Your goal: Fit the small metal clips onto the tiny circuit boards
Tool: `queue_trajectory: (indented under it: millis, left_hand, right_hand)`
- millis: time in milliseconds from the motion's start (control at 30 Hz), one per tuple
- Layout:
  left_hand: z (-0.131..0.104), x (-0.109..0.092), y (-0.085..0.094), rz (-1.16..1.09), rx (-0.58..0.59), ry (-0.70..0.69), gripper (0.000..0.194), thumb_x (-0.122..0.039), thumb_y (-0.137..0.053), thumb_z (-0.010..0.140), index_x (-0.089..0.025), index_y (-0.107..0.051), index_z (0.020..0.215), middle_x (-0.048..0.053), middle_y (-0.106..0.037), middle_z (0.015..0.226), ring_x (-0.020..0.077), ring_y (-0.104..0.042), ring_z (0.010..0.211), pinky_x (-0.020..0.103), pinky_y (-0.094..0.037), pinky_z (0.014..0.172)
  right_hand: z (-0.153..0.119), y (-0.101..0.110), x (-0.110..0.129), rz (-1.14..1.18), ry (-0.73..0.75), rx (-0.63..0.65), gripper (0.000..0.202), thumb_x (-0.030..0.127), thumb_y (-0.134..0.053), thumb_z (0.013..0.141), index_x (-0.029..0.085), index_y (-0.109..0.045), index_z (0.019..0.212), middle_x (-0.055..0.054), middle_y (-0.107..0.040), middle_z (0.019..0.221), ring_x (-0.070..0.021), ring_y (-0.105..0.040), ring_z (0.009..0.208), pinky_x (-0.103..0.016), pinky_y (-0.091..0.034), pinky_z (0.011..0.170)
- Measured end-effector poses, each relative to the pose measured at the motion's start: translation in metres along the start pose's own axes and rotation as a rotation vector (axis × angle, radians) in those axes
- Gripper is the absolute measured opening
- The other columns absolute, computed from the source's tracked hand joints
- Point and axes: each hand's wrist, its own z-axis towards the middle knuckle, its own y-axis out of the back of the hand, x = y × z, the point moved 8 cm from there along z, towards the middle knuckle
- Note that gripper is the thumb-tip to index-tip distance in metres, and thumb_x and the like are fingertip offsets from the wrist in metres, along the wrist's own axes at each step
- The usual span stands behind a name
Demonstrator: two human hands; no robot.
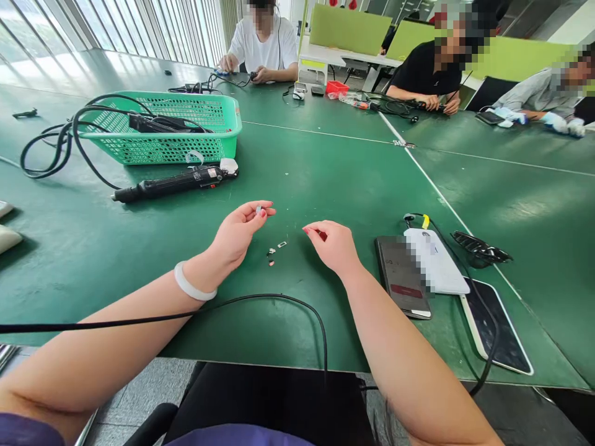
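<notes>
My left hand [239,232], with a white band on the wrist, is raised a little above the green table. Its thumb and forefinger pinch a small pale piece [259,210], too small to name. To its right, my right hand [332,241] has thumb and forefinger pressed together; whatever they hold, if anything, does not show. Between the hands, on the table, lie a small metal frame-like piece [282,244], and several tiny parts [271,252], some black and silvery. A tiny pinkish bit [271,263] sits just below them.
A black electric screwdriver [176,184] lies before a green basket [181,152] with cables. At right are a dark phone [402,279], a white power bank [434,260], another phone [497,322] and sunglasses [481,249]. A black cable [260,297] crosses my left forearm. Several people work across the table.
</notes>
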Motion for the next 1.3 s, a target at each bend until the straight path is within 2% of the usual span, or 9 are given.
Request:
queue_trajectory:
  millis: [167, 267, 433, 600, 800, 867, 1033, 1133, 1300]
  left_hand:
    - [-0.002, 0.011, 0.005, -0.046, 0.059, 0.103, 0.039, -0.036, -0.066, 0.077, -0.022, -0.06, 0.112, 0.005, -0.069, 0.099, 0.01, -0.057, 0.075, 0.025, -0.042, 0.072]
    - [-0.003, 0.015, 0.002, 0.026, 0.136, 0.137, 0.04, -0.036, -0.068, 0.075, -0.02, -0.059, 0.111, 0.007, -0.069, 0.098, 0.0077, -0.052, 0.062, 0.025, -0.042, 0.064]
    - [0.005, 0.017, 0.005, 0.101, 0.122, 0.102, 0.024, -0.034, -0.066, 0.075, -0.017, -0.063, 0.093, 0.007, -0.067, 0.103, 0.0077, -0.053, 0.062, 0.025, -0.042, 0.06]
    - [0.007, 0.021, 0.004, 0.144, 0.175, 0.109, 0.023, -0.028, -0.06, 0.079, -0.016, -0.064, 0.098, 0.005, -0.062, 0.09, 0.0068, -0.052, 0.059, 0.023, -0.039, 0.052]
    - [-0.001, 0.023, -0.009, 0.133, 0.32, 0.162, 0.029, -0.018, -0.06, 0.078, -0.016, -0.06, 0.108, 0.006, -0.059, 0.102, 0.01, -0.062, 0.073, 0.026, -0.051, 0.069]
    - [-0.003, 0.025, -0.012, 0.127, 0.343, 0.189, 0.03, -0.017, -0.058, 0.08, -0.017, -0.058, 0.11, 0.006, -0.059, 0.104, 0.0094, -0.063, 0.073, 0.028, -0.053, 0.074]
    - [-0.005, 0.026, -0.014, 0.085, 0.362, 0.216, 0.027, -0.019, -0.061, 0.081, -0.016, -0.056, 0.107, 0.005, -0.065, 0.094, 0.0111, -0.066, 0.075, 0.028, -0.055, 0.075]
    - [-0.005, 0.027, -0.016, 0.062, 0.387, 0.223, 0.026, -0.019, -0.061, 0.081, -0.015, -0.054, 0.106, 0.005, -0.067, 0.088, 0.0122, -0.067, 0.076, 0.028, -0.055, 0.074]
    - [-0.006, 0.028, -0.019, 0.095, 0.391, 0.224, 0.027, -0.016, -0.063, 0.079, -0.014, -0.053, 0.105, 0.003, -0.067, 0.08, 0.0128, -0.068, 0.073, 0.028, -0.056, 0.07]
  right_hand:
    - [-0.003, -0.023, 0.014, -0.006, 0.098, 0.196, 0.017, 0.025, -0.06, 0.081, 0.023, -0.071, 0.094, -0.001, -0.067, 0.081, -0.0126, -0.055, 0.068, -0.028, -0.045, 0.066]
    - [-0.008, -0.041, 0.035, -0.041, 0.25, 0.265, 0.022, 0.023, -0.063, 0.081, 0.024, -0.069, 0.101, -0.003, -0.067, 0.096, -0.0165, -0.055, 0.09, -0.032, -0.045, 0.082]
    - [-0.01, -0.061, 0.049, -0.113, 0.312, 0.317, 0.015, 0.017, -0.057, 0.084, 0.02, -0.071, 0.081, -0.003, -0.068, 0.085, -0.0161, -0.051, 0.08, -0.031, -0.044, 0.076]
    - [-0.006, -0.047, 0.04, -0.011, 0.184, 0.248, 0.015, 0.016, -0.056, 0.083, 0.021, -0.069, 0.078, 0.0, -0.068, 0.075, -0.0139, -0.054, 0.073, -0.029, -0.043, 0.072]
    - [-0.008, -0.03, 0.02, 0.275, -0.095, 0.173, 0.01, 0.027, -0.062, 0.077, 0.021, -0.069, 0.074, 0.0, -0.068, 0.071, -0.0119, -0.055, 0.06, -0.027, -0.044, 0.06]
    - [-0.009, -0.033, 0.017, 0.359, -0.121, 0.182, 0.009, 0.027, -0.063, 0.075, 0.02, -0.067, 0.074, 0.0, -0.066, 0.071, -0.012, -0.055, 0.062, -0.027, -0.045, 0.062]
    - [-0.005, -0.035, 0.017, 0.472, -0.075, 0.183, 0.021, 0.023, -0.056, 0.079, 0.022, -0.068, 0.096, 0.0, -0.06, 0.078, -0.0117, -0.055, 0.07, -0.029, -0.047, 0.069]
    - [-0.004, -0.032, 0.015, 0.455, -0.078, 0.155, 0.018, 0.022, -0.055, 0.079, 0.023, -0.07, 0.089, -0.001, -0.06, 0.079, -0.0115, -0.055, 0.071, -0.029, -0.046, 0.07]
    - [-0.005, -0.033, 0.009, 0.675, -0.225, 0.133, 0.014, 0.027, -0.065, 0.073, 0.02, -0.063, 0.084, 0.001, -0.062, 0.072, -0.0111, -0.059, 0.063, -0.027, -0.048, 0.06]
